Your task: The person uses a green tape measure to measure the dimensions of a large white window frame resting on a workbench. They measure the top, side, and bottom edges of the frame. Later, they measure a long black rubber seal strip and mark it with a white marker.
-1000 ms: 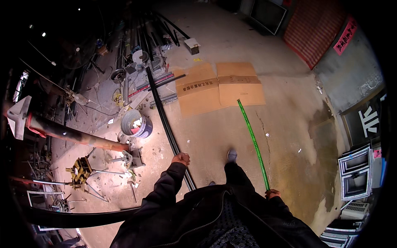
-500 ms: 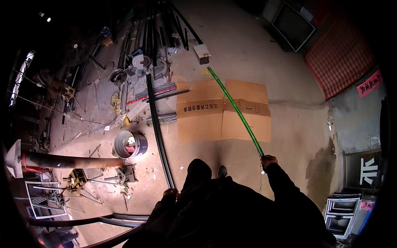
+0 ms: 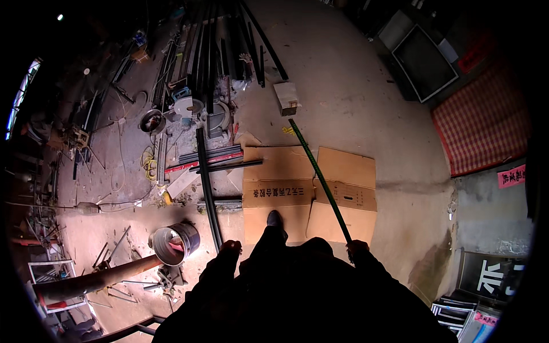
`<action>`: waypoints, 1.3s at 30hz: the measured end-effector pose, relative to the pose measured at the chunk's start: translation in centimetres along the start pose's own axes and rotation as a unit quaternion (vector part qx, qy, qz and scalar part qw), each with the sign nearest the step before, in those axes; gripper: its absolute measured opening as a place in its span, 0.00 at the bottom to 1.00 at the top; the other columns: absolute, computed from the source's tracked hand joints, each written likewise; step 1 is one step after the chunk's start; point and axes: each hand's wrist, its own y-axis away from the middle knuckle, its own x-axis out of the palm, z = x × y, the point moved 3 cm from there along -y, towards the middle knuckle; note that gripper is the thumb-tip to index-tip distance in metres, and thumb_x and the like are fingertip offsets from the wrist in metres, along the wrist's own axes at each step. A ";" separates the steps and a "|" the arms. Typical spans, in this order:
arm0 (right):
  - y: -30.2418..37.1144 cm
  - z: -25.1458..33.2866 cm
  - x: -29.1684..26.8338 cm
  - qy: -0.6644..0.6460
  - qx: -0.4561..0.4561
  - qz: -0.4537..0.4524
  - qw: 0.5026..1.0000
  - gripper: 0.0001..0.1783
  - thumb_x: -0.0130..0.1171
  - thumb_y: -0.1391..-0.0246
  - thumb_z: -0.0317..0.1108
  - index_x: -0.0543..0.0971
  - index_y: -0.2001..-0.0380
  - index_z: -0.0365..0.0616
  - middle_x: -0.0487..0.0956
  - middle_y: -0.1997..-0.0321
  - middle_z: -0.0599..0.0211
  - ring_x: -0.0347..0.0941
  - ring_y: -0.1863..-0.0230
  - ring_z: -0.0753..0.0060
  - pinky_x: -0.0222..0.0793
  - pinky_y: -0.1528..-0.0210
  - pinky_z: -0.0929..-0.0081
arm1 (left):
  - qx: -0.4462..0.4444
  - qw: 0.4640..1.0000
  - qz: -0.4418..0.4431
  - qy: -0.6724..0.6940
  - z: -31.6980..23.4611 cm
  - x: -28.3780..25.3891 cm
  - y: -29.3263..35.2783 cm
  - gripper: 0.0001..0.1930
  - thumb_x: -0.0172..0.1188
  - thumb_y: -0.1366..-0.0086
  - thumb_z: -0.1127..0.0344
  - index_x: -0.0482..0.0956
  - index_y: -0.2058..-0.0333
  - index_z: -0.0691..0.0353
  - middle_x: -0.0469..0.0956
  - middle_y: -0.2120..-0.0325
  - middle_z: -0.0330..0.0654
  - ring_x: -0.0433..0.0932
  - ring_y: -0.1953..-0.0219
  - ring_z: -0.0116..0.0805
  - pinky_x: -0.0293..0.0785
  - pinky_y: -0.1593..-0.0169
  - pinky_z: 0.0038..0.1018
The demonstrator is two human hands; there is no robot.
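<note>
My right hand [image 3: 358, 247] is closed round the near end of a long, thin green-and-black bar [image 3: 318, 172]. The bar slants away to the left over a flattened cardboard box [image 3: 280, 161]. At its far end it reaches close to a pale block [image 3: 286, 97]. On the other side, my left hand [image 3: 231, 247] is closed at the near end of a long dark metal profile [image 3: 207, 188]; shadow hides how the fingers lie on it. That profile stretches away towards a cut-off saw with a round disc [image 3: 187, 106]. My shoe [image 3: 275, 218] is on the cardboard's near edge.
A metal bucket [image 3: 174, 244] stands left of my left hand, with a brown pole [image 3: 103, 278] beside it. Several dark profiles [image 3: 229, 54] lie farther off. Short bars [image 3: 211, 154] lie beside the cardboard. A framed panel [image 3: 424, 63] and a checked cloth [image 3: 483, 123] are at the right.
I have stepped forward, and one shoe is now on the cardboard. The green bar and dark profile remain at my hands, which have come closer together.
</note>
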 end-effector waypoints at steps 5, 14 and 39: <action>-0.8 8.5 -3.1 -0.126 0.034 0.013 0.991 0.11 0.58 0.38 0.37 0.83 0.69 0.43 0.77 0.81 0.65 0.72 0.87 0.67 0.67 0.86 0.62 | 0.010 0.995 -0.017 0.096 -17.6 -6.9 -9.6 0.13 0.59 0.34 0.57 0.78 0.68 0.62 0.78 0.77 0.39 0.74 0.80 0.29 0.71 0.76 0.26; -13.7 26.9 -8.8 -0.175 0.001 0.052 0.983 0.10 0.60 0.41 0.35 0.78 0.74 0.42 0.73 0.83 0.65 0.67 0.90 0.68 0.63 0.88 0.65 | -0.008 0.993 -0.062 0.103 -28.2 -3.5 -17.7 0.15 0.59 0.31 0.56 0.79 0.68 0.63 0.80 0.77 0.40 0.79 0.79 0.32 0.75 0.77 0.28; -40.0 91.3 -10.7 0.204 -0.348 0.026 0.915 0.12 0.60 0.40 0.39 0.85 0.69 0.41 0.81 0.78 0.68 0.77 0.77 0.73 0.73 0.73 0.71 | -0.192 0.967 -0.086 0.146 -50.2 -8.6 -42.5 0.18 0.50 0.36 0.57 0.82 0.65 0.66 0.85 0.72 0.46 0.84 0.73 0.38 0.81 0.65 0.33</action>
